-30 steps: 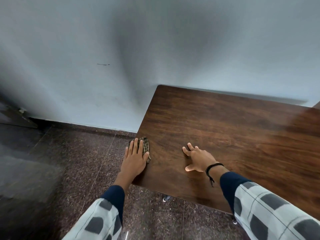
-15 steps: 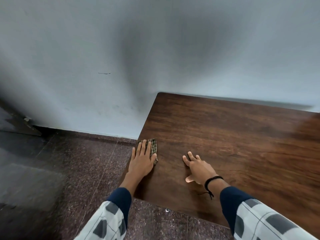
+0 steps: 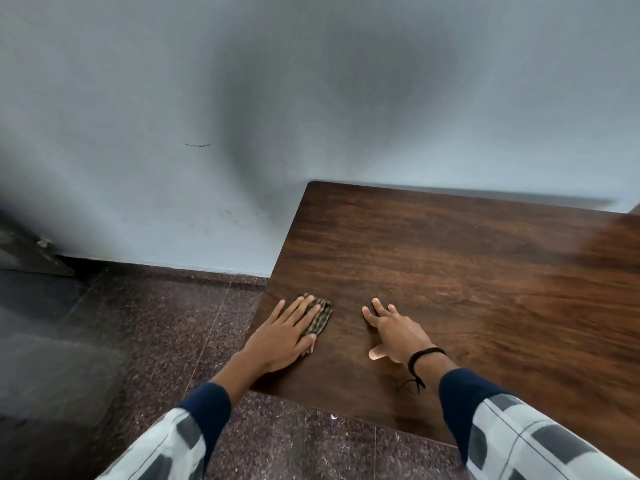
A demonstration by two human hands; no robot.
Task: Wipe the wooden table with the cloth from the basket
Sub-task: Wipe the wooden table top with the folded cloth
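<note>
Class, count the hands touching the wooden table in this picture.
2: the left hand presses a cloth near the wooden table's left edge; the right hand rests bare beside it.

The wooden table (image 3: pixel 450 271) shows dark, smooth grain with a soft sheen. The cloth (image 3: pixel 320 318) is woven and striped. The stone floor (image 3: pixel 156 323) is speckled and polished; the wall (image 3: pixel 311 98) is painted matt.

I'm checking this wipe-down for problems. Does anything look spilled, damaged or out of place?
Nothing stands out. The left hand presses the folded green checked cloth flat near the dark wooden table's left edge; the right hand rests bare on the wood. No spill shows.
</note>
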